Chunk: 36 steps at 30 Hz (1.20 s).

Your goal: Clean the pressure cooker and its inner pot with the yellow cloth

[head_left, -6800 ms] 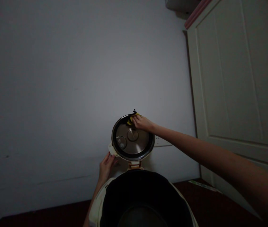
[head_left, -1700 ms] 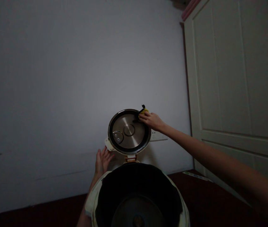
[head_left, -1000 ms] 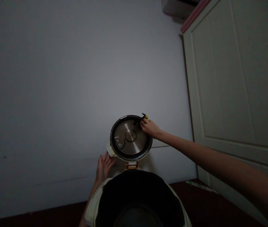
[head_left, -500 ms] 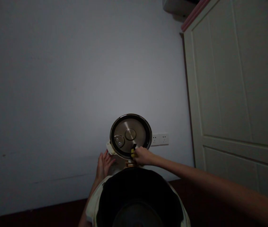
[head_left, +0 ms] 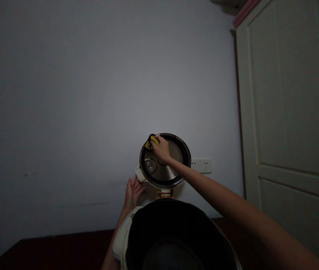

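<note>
Now our right hand [head_left: 161, 149] pinches a yellow cloth [head_left: 155, 140] on the lid [head_left: 175, 150], its small marks [head_left: 150, 166] unreadable, our left hand [head_left: 133, 190] loosely spread.

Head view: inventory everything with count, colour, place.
Deep cooker: 1, white, black inside, bottom centre
Round metal lid: 1, silver-black, behind cooker
Hinge: 1, orange, under lid
Crumpled cloth: 1, yellow-black, lid's upper left
Socket panel: 1, white, right of lid
Panelled cupboard: 1, pale, right
Long item: 1, pink, cupboard top
Cropped object: 1, grey, top edge
Wall: 1, grey, background
Flat surface: 1, dark red, beside cooker
Left hand: 1, bare, lid's lower left
Right hand: 1, bare, gripping cloth
</note>
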{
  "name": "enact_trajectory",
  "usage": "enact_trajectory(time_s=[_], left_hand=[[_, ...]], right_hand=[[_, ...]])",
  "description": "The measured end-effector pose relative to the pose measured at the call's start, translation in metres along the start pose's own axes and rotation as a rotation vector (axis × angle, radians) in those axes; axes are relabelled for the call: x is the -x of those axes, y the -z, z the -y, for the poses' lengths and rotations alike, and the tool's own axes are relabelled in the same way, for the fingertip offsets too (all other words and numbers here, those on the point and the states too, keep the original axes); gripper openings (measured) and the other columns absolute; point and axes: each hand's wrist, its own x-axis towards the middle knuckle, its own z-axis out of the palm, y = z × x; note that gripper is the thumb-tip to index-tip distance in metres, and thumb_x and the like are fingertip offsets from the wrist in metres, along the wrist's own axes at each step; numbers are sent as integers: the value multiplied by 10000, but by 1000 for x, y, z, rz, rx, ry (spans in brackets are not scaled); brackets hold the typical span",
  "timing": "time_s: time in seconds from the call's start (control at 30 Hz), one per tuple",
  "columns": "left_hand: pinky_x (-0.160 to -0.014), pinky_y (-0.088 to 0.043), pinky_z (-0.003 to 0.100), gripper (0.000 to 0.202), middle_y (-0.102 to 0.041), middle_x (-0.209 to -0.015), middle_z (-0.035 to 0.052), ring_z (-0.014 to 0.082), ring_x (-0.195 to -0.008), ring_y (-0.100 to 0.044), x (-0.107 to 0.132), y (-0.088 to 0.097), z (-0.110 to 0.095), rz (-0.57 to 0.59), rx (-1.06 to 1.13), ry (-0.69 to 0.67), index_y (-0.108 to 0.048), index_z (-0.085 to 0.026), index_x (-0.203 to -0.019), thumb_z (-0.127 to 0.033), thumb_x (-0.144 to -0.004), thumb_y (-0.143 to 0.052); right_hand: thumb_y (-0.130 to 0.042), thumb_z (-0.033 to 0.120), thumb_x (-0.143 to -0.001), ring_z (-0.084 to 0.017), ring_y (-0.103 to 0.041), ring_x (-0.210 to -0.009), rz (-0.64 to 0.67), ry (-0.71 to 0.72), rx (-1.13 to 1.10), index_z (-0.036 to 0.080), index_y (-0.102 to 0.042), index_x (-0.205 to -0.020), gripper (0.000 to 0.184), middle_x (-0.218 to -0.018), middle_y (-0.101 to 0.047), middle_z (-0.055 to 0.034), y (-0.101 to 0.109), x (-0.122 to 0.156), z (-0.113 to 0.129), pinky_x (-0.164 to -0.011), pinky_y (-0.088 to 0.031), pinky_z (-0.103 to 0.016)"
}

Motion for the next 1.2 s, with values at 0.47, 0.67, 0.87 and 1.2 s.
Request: enact_trajectory(time_s=[0.47,0.67,0.87,1.2], left_hand=[[-996,-418,442,564,-518,-1355,163,270,-1240,-500,2,-3,-2,8,-24,-7,-459,-167,-1351,-512,-930,-315],[-973,-443,426,585,-538,-1332,172,281,-1226,-513,1,-1,-1,39,-9,-18,-474,-156,-1343,-530,-908,-365],[-998,-421,458,590,-539,-1330,173,290,-1240,-497,3,-2,-2,42,11,-21,-453,-144,-1360,-513,-916,-336],[-1019,-399,467,574,-536,-1334,170,289,-1251,-486,4,-5,-3,21,0,-17,-447,-146,-1361,-495,-920,-333]], right_hand=[[-587,240,-836,-146,-603,-947,529,325,23,212,-660,-1147,320,-1046,-700,-19,-14,97,-24,-833,-403,-202],[-608,192,-769,-180,-589,-922,738,379,208,219,-677,-1101,340,-946,-693,-48,27,117,-63,-764,-416,-226],[-539,132,-769,-206,-587,-969,802,383,375,236,-692,-1015,308,-960,-686,-67,57,119,-69,-699,-435,-235],[-517,336,-862,-155,-657,-876,759,284,363,217,-653,-1151,341,-984,-721,-40,16,109,-40,-690,-426,-197]])
